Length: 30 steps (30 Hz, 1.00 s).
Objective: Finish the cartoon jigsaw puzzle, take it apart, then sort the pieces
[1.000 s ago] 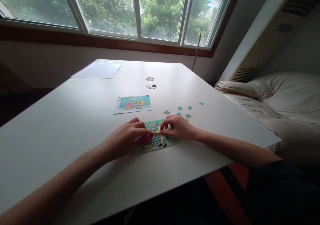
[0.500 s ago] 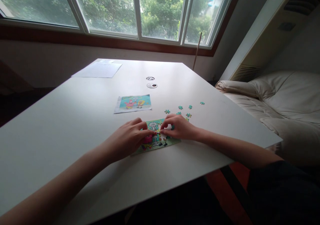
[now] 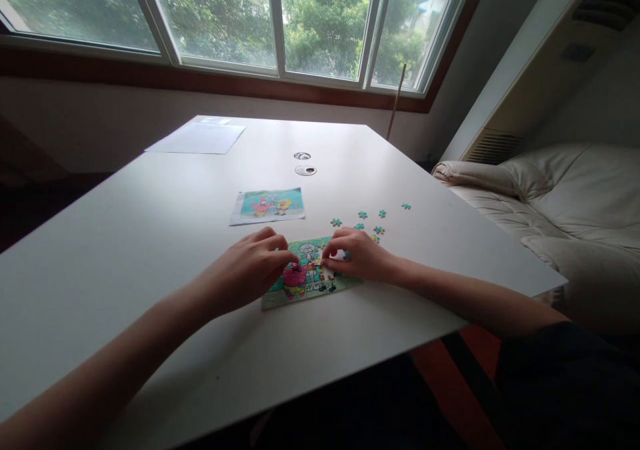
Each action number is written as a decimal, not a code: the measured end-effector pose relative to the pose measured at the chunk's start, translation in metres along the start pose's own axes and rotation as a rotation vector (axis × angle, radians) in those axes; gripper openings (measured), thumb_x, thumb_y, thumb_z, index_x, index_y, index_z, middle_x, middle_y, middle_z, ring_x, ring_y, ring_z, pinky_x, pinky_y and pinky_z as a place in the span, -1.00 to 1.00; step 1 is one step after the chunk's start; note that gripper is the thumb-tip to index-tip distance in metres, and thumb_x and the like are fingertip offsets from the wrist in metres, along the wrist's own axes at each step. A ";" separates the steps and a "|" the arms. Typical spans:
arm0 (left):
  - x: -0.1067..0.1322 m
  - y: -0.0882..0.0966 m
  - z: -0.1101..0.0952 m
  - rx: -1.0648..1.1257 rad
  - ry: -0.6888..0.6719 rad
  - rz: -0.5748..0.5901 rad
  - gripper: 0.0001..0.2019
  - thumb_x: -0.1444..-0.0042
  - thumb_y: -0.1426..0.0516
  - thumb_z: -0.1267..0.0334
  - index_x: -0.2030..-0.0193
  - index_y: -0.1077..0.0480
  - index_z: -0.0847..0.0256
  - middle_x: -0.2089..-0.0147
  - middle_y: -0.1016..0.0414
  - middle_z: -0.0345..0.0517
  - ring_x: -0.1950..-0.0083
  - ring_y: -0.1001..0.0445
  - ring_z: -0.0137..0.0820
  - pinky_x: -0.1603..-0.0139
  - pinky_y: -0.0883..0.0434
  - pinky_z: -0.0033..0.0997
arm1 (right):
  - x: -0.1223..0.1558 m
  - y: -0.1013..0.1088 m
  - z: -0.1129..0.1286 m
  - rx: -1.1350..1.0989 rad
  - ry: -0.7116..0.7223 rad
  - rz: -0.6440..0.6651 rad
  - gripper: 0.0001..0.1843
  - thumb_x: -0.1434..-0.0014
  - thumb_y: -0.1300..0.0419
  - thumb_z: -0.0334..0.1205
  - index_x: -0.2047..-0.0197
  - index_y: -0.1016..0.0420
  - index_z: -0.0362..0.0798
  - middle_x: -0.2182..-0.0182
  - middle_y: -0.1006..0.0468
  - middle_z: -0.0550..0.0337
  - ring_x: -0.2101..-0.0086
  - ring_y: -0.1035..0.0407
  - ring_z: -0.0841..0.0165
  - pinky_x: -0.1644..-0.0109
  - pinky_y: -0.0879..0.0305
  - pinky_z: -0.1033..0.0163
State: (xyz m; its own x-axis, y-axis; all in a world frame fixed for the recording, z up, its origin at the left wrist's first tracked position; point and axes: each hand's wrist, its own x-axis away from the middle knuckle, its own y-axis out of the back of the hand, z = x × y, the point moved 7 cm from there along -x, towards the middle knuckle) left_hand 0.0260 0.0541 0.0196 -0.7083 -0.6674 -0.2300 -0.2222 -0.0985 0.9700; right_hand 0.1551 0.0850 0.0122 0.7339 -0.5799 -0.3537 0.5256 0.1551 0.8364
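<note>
A cartoon jigsaw puzzle [image 3: 295, 283], partly filled, lies at the near side of the table, with a pink figure, a pale figure in the middle and white gaps at the right. My left hand [image 3: 260, 258] is over its left edge, fingers curled and thumb and forefinger close together; what they hold, if anything, is hidden. My right hand [image 3: 357, 253] rests on the puzzle's right part, its thumb and forefinger pinched at a small puzzle piece beside the pale figure. Several loose teal puzzle pieces [image 3: 363, 215] are scattered beyond the right hand.
A cartoon picture sheet [image 3: 270, 205] lies beyond the puzzle on the white table [image 3: 175, 223]. Farther back are two round flat items [image 3: 305, 170] and white paper [image 3: 197, 138]. A pale sofa [image 3: 575, 197] stands to the right, past the table edge.
My left hand has drawn back to the left and up from the puzzle's middle, uncovering the pink figure. My right hand stays nearly in place.
</note>
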 end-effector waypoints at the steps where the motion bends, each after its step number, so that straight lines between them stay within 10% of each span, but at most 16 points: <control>1: 0.001 0.000 0.002 0.005 0.000 -0.007 -0.75 -0.14 0.05 0.38 0.20 -0.44 0.12 0.33 -0.38 -0.07 0.25 -0.28 -0.34 0.29 -0.28 -0.37 | 0.000 0.000 0.000 0.000 -0.003 0.000 -0.90 -0.03 -0.16 -0.29 0.42 -0.49 -0.11 0.48 -0.42 0.19 0.43 -0.25 0.47 0.32 -0.15 0.39; 30: -0.003 0.005 -0.012 0.061 -0.035 -0.026 -0.78 -0.16 0.01 0.27 0.17 -0.44 0.06 0.35 -0.39 -0.08 0.26 -0.29 -0.35 0.31 -0.29 -0.41 | -0.007 0.022 0.004 0.056 0.027 -0.099 -0.90 -0.10 -0.09 -0.28 0.37 -0.39 -0.11 0.45 -0.43 0.18 0.39 -0.26 0.45 0.25 -0.15 0.34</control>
State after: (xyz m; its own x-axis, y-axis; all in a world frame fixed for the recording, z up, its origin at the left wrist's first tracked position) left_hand 0.0355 0.0469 0.0259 -0.7246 -0.6388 -0.2587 -0.2805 -0.0695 0.9573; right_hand 0.1601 0.0892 0.0344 0.6913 -0.5683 -0.4462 0.5718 0.0529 0.8187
